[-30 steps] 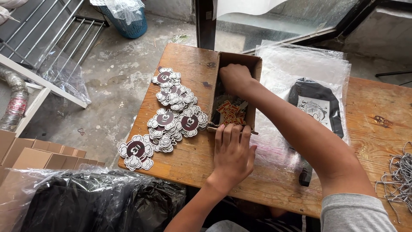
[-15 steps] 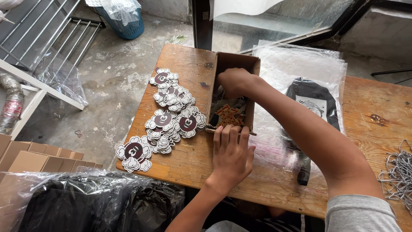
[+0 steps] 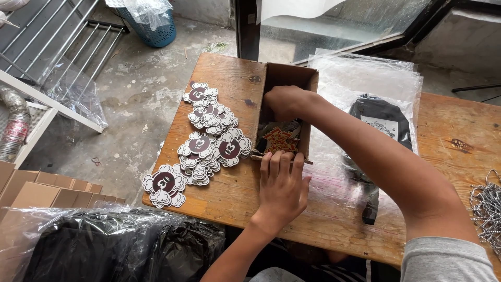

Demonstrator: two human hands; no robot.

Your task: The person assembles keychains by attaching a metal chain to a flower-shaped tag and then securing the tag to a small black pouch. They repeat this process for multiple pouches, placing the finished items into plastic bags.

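A small open cardboard box (image 3: 288, 75) sits on a wooden table (image 3: 229, 193), with small orange and brown pieces (image 3: 279, 140) inside it. My right hand (image 3: 284, 102) reaches down into the box, fingers curled over its contents; whether it grips anything is hidden. My left hand (image 3: 282, 185) lies flat on the table with its fingertips at the box's near edge. Left of the box lie several flower-shaped tags (image 3: 209, 141), white with dark brown centres, in overlapping piles.
Clear plastic bags (image 3: 365, 89) lie right of the box, with a dark folded garment (image 3: 381, 117) in one. A bundle of grey cords (image 3: 488, 203) is at the right edge. Bagged black clothing (image 3: 104, 250) and cardboard boxes (image 3: 36, 190) sit below left. A blue basket (image 3: 151, 28) stands on the concrete floor.
My right hand has shifted slightly inside the box. My left hand stays at the box's near edge.
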